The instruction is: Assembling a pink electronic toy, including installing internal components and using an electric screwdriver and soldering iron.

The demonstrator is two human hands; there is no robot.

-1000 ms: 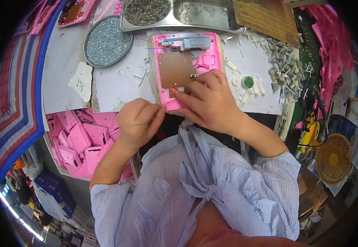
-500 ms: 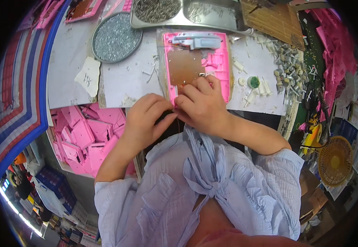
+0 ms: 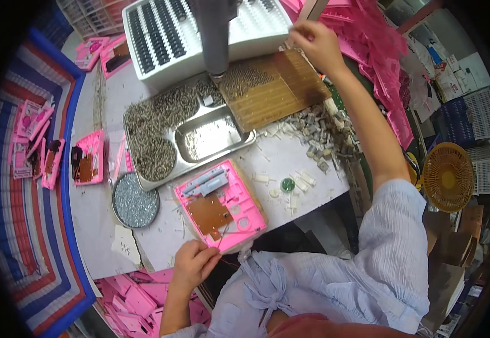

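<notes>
A pink plastic casing [image 3: 244, 209] lies open on the table, with a brown circuit board [image 3: 208, 214] and a grey-blue part [image 3: 205, 183] inside. At its near corner, my left hand [image 3: 194, 263] pinches a thin wire that trails from the casing. My right hand [image 3: 319, 48] is raised at the far right, beyond a wooden board [image 3: 281, 93] and beside a white foam tray [image 3: 256, 34]. Its fingers are curled together; whether anything sits in them cannot be made out. A dark upright tool [image 3: 215, 39] stands over the metal tray of screws.
The compartmented metal tray [image 3: 211, 155] holds many screws. A round dish [image 3: 135, 200] of small metal pieces stands left of the casing. Small white parts and a green round piece [image 3: 287, 185] lie right. Pink casings [image 3: 143, 301] fill a box below; an orange basket [image 3: 448, 176] sits far right.
My right hand has left the casing and moved far up to the right. My left hand remains at the casing's near corner. The view has swung, showing the foam tray and upright tool.
</notes>
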